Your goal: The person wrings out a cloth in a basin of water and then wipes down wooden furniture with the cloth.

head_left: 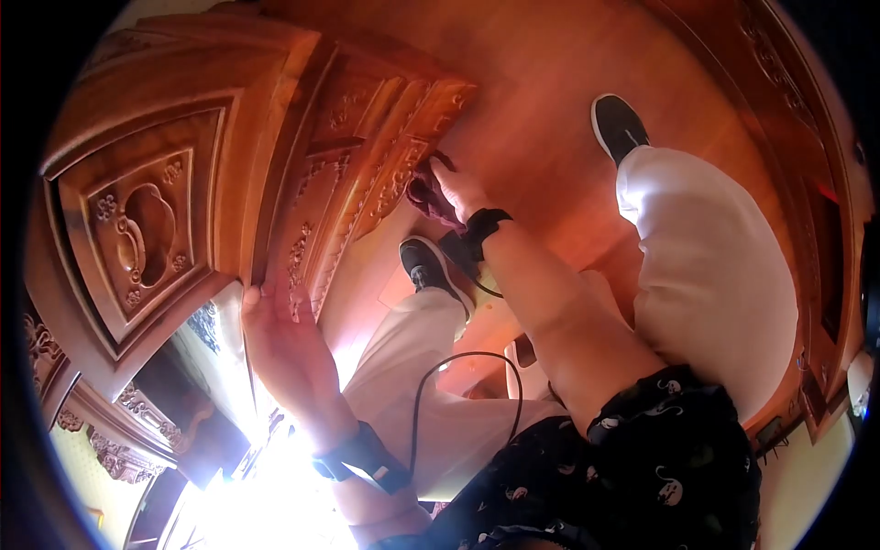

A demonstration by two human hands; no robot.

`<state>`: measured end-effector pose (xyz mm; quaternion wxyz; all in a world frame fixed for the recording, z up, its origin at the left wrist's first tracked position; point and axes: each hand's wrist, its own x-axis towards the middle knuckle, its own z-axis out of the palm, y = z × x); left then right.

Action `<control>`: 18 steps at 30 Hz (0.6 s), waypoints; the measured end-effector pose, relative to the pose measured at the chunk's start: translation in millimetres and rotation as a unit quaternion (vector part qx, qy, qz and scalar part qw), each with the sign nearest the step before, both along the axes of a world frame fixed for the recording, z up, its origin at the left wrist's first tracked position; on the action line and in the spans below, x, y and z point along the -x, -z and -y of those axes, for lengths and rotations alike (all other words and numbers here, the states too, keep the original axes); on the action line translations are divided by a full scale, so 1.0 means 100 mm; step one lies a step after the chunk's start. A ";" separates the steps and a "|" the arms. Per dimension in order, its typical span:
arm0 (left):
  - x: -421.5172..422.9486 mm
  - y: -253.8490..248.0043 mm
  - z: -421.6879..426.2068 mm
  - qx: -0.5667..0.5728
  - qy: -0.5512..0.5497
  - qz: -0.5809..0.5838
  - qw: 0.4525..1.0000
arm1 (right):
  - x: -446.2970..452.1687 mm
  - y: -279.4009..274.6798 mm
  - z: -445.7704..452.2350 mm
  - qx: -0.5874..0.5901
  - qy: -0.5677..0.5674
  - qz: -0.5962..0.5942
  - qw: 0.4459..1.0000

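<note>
My right hand [461, 190] is closed on a dark red cloth [427, 194], close against the carved lower edge of the wooden furniture [390, 194]. My left hand [291, 353] has its fingers stretched out and its fingertips at the furniture's edge, below a carved drawer front [145, 229] with a recessed handle. The left hand grips nothing that I can see. Dark bands circle both wrists, and a thin black cable [417, 403] loops between the arms.
My legs in light trousers [715, 275] are spread on the reddish wooden floor [541, 73], with dark shoes [621, 126] on the feet. Bright glare [266, 495] washes out the lower left. More carved wooden furniture [779, 92] curves along the right side.
</note>
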<state>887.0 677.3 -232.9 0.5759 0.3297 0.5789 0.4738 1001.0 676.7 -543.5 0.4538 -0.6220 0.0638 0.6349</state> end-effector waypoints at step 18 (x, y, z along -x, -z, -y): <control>-0.19 -0.04 0.02 -0.032 0.025 -0.050 0.998 | 0.02 0.24 0.17 -0.002 -0.133 -0.009 0.991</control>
